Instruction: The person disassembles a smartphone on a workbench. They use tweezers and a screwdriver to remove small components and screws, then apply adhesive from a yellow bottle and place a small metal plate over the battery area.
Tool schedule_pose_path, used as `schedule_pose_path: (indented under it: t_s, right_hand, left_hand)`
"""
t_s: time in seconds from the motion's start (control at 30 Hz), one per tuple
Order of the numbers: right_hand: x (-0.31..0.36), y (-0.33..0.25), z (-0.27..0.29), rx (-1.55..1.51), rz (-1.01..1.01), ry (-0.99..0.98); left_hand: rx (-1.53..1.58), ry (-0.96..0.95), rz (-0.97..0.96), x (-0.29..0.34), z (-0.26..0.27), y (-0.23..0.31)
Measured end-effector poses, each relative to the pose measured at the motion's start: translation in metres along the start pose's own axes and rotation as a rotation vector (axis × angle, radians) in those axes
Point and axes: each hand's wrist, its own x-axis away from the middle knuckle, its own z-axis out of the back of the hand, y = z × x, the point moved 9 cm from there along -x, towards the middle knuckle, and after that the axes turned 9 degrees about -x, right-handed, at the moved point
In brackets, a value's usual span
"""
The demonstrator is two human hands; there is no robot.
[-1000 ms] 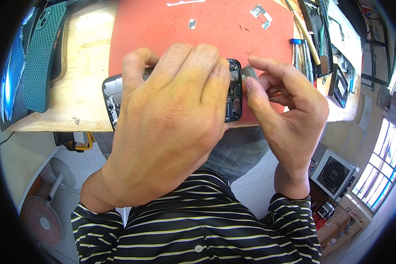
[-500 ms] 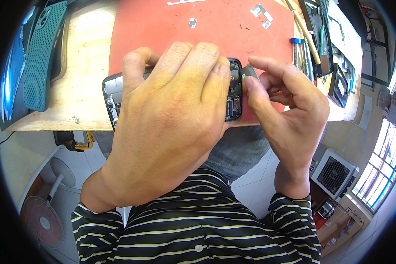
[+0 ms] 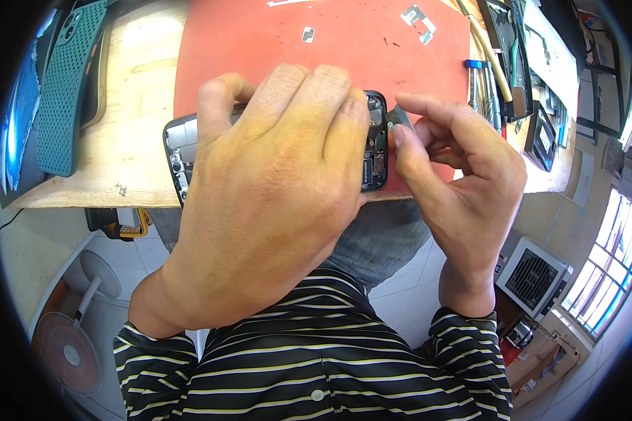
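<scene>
An opened smartphone [image 3: 376, 144] lies sideways at the near edge of a red mat [image 3: 239, 42], its inner parts bare at both ends. Across its middle rests my left hand [image 3: 274, 161], fingers bent around the far edge, covering most of the phone. At the phone's right end my right hand [image 3: 463, 151] pinches a small grey flat piece [image 3: 403, 121] between thumb and index finger. The piece is close against the phone's frame; whether it touches is too small to tell. The other right fingers are curled in.
Small metal plates [image 3: 307, 34] and a bracket-like piece [image 3: 419, 23] lie farther back on the mat, among tiny dark bits. A teal perforated phone case [image 3: 70, 91] stands at the left. Blue-topped tools [image 3: 478, 64] and a dark tray [image 3: 505, 49] are at the right.
The grey piece in my right fingers has tilted slightly, showing a thinner, darker side. My left hand and the phone have hardly moved.
</scene>
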Motion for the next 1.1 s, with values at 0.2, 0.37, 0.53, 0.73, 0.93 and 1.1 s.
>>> schedule_pose_path:
  t_s: [0.2,0.37,0.53,0.73,0.93,1.1]
  right_hand:
    - [0.0006,-0.0019,-0.0014,0.007,0.005,0.013]
    - [0.0015,-0.0050,-0.0013,0.068,0.031,-0.002]
    - [0.0035,-0.0031,-0.0016,0.046,0.011,-0.023]
    - [0.0031,-0.0028,0.0011,0.014,0.011,0.031]
    - [0.0005,-0.0020,-0.0006,0.024,0.008,0.022]
    - [0.0002,-0.0027,-0.0005,0.020,0.010,0.030]
  left_hand:
    - [-0.002,0.007,0.001,0.0001,0.0005,0.0001]
    - [0.007,0.004,-0.002,0.0002,0.0007,-0.0008]
    - [0.019,0.012,-0.006,-0.0003,0.0014,-0.0006]
    - [0.021,0.000,0.001,-0.0001,-0.0001,-0.0002]
    - [0.003,-0.005,0.000,0.0000,-0.0011,-0.0003]
    - [-0.001,0.002,0.002,-0.0002,-0.0005,-0.0002]
